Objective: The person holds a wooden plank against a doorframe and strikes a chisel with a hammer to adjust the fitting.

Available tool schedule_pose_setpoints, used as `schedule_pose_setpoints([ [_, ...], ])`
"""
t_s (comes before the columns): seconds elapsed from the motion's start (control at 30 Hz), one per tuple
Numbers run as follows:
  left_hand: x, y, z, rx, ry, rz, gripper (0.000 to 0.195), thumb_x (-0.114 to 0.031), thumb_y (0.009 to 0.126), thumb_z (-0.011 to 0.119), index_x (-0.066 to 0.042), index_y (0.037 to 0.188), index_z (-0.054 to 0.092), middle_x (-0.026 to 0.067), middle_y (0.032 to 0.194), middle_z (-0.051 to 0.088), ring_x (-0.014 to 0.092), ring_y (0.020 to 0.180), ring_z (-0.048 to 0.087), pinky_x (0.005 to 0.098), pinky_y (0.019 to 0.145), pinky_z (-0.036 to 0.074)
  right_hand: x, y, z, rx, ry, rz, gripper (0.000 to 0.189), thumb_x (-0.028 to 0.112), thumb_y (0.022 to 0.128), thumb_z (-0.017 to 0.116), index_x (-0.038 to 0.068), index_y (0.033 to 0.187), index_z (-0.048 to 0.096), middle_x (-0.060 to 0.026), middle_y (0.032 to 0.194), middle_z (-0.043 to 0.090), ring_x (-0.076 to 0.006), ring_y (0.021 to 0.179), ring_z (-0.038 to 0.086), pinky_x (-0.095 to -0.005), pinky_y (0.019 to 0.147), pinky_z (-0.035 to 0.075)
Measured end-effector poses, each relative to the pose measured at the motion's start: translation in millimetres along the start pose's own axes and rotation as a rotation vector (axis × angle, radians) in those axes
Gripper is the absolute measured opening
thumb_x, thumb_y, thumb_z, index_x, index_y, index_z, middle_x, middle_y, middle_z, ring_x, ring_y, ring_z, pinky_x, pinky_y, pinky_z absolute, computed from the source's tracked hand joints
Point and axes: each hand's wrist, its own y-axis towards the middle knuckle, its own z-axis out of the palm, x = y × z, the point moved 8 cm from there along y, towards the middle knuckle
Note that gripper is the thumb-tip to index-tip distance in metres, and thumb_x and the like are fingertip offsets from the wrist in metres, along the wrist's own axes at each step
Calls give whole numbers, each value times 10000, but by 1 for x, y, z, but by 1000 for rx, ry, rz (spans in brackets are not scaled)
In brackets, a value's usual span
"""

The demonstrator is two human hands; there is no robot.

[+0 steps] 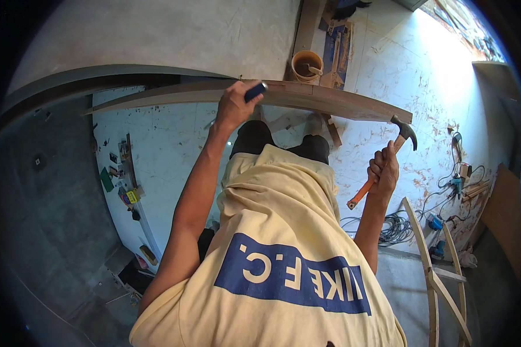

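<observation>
My left hand (pixel 234 106) grips the dark blue handle (pixel 255 92) of a hand tool, probably a chisel, whose metal-capped end sticks out past my fingers. Its working end is hidden by the hand. The fist is at the upper edge of a long wooden door or panel (pixel 343 100) standing on edge across in front of me. Rectangular outlines show on that edge to the right of the fist. My right hand (pixel 384 167) is closed around the wooden handle of a claw hammer (pixel 403 130), orange toward its butt. The hammer's head is up near the panel's right end.
A bucket (pixel 307 66) stands beyond the panel near flattened cardboard (pixel 336 54). Small tools and boxes (pixel 123 173) line the floor at left. Coiled cable (pixel 393 230), corded power tools (pixel 456 184) and a wooden frame (pixel 432 277) are at right.
</observation>
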Motion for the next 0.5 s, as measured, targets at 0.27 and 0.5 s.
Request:
schedule_pose_setpoints([
  [0.27, -4, -9, 16, 32, 47, 121, 408, -80, 803, 718, -178, 1199, 708, 78, 995, 647, 277, 796, 671, 400, 683, 542, -4, 6, 11, 98, -22, 37, 339, 345, 1004, 595, 206, 759, 406, 102, 543, 291, 4, 393, 218, -183, 311, 176],
  [0.5, -93, -4, 12, 110, -74, 275, 259, -301, 836, 732, -77, 745, 642, 93, 706, 657, 309, 656, 677, 416, 607, 533, -2, 3, 21, 110, -79, 47, 357, 360, 1000, 598, 210, 745, 400, 106, 540, 292, 7, 393, 223, -182, 312, 175],
])
